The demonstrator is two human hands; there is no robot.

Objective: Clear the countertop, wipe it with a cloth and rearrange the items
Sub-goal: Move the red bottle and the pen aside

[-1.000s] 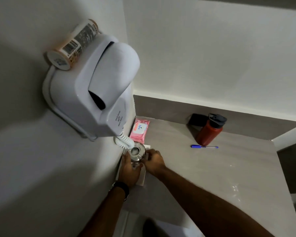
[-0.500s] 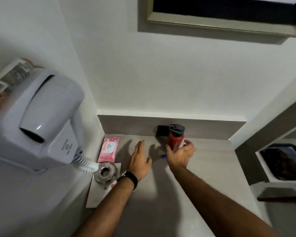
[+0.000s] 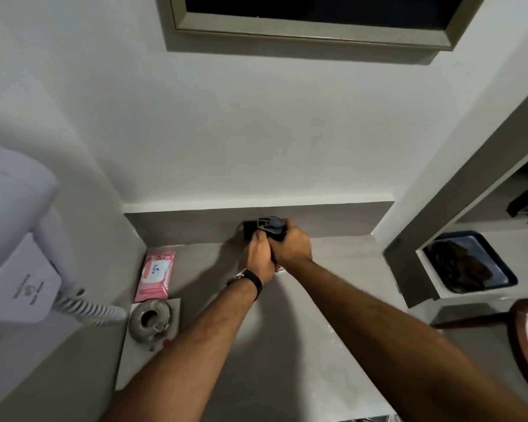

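Note:
At the back of the grey countertop [image 3: 287,345] stands the red bottle; only its dark cap [image 3: 271,223] shows above my hands. My left hand [image 3: 258,257] and my right hand [image 3: 291,246] are both closed around the bottle's body, side by side. A small black object [image 3: 248,230] leans on the backsplash just behind the bottle. A pink wipes pack [image 3: 156,275] lies flat by the left wall. In front of it, a metal ashtray [image 3: 149,319] rests on a white paper [image 3: 140,363]. The blue pen is hidden.
A white wall-mounted hair dryer [image 3: 16,269] with a coiled cord [image 3: 89,309] juts out at the left. To the right, a lower ledge holds a dark tray [image 3: 466,263]. A round wooden rim [image 3: 523,345] sits at the right edge. A framed panel [image 3: 311,28] hangs above.
Both hands left the ashtray, moved to the back of the counter and closed around the red bottle. The view swung up and to the right.

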